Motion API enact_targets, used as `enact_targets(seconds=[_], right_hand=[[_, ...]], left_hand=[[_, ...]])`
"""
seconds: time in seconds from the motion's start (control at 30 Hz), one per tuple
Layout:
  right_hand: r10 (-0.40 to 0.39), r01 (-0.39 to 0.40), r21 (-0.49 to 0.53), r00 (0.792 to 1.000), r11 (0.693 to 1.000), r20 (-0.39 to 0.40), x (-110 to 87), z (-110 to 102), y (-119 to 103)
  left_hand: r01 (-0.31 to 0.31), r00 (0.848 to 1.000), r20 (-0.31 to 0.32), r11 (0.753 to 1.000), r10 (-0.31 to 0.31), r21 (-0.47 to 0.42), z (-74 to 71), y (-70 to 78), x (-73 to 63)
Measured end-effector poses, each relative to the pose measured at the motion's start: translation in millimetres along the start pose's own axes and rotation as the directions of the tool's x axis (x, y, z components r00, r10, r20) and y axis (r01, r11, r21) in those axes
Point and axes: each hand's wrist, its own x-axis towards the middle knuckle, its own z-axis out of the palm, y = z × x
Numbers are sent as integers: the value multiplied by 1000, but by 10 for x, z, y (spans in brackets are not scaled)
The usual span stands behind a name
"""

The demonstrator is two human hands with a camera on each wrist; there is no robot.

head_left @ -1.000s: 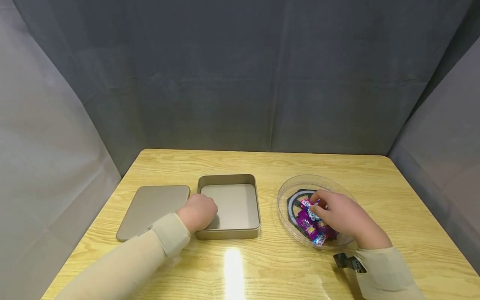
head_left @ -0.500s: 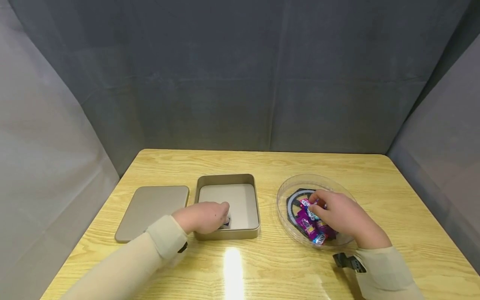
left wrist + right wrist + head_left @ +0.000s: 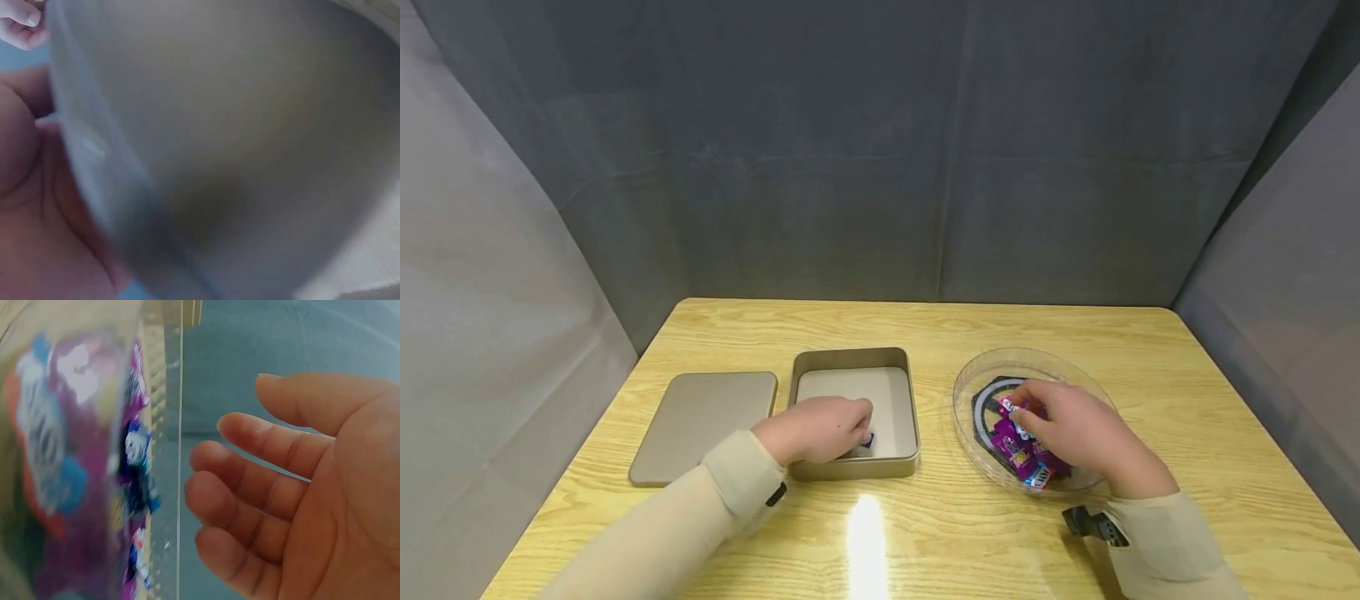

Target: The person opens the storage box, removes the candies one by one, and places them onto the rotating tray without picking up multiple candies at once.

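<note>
My left hand [image 3: 820,427] reaches over the near-left side of an open square metal tin [image 3: 912,417]. Its fingers pinch a small wrapped candy [image 3: 868,440], of which only a dark end shows low inside the tin. In the left wrist view, the blurred tin wall [image 3: 237,125] covers the fingertips. My right hand [image 3: 1071,425] hovers over a round clear plastic bowl [image 3: 964,387], fingers loosely curved. Purple and blue wrapped candies [image 3: 1013,450] lie in the bowl under it. The right wrist view shows this hand's fingers [image 3: 240,500] apart from the candies, holding nothing.
The tin's flat lid [image 3: 703,421] lies left of the tin, partly behind the left sleeve. Both stand on a wooden table [image 3: 925,533]. A small black wrist camera [image 3: 1093,525] juts from the right sleeve. Dark cloth [image 3: 880,167] hangs behind the table.
My left hand has moved right, from the tin's left wall further into the tin, carrying the candy along. My right hand has stayed nearly still over the bowl.
</note>
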Motion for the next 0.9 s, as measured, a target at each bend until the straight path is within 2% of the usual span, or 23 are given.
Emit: enact_targets(seconds=[0.13,0.23,0.37,0.5,0.6,0.73,0.9], right_hand=[[-77,77,13,997,997,-21,-26,-8,-154],[-130,132,38,990,991,-47,-62,-20,-306],[-185,192,69,978,979,-93,-102,-2,-491],[-237,249,85,963,965,-132,-108,57,-626],[-258,274,111,956,955,-137,-109,109,-692],[-258,276,135,956,952,-140,-113,158,-733],[-251,269,144,959,952,-131,-121,167,-738]], left_hand=[[-13,994,-105,1000,11,-18,-47,183,3],[-59,982,-181,996,45,-71,-80,346,-1],[-146,957,-267,983,112,-109,-91,558,13],[-200,931,-328,976,160,-89,-62,741,42],[-247,903,-374,968,211,-50,-24,852,69],[-308,850,-447,951,279,9,32,939,98],[-335,804,-507,941,311,47,90,965,103]])
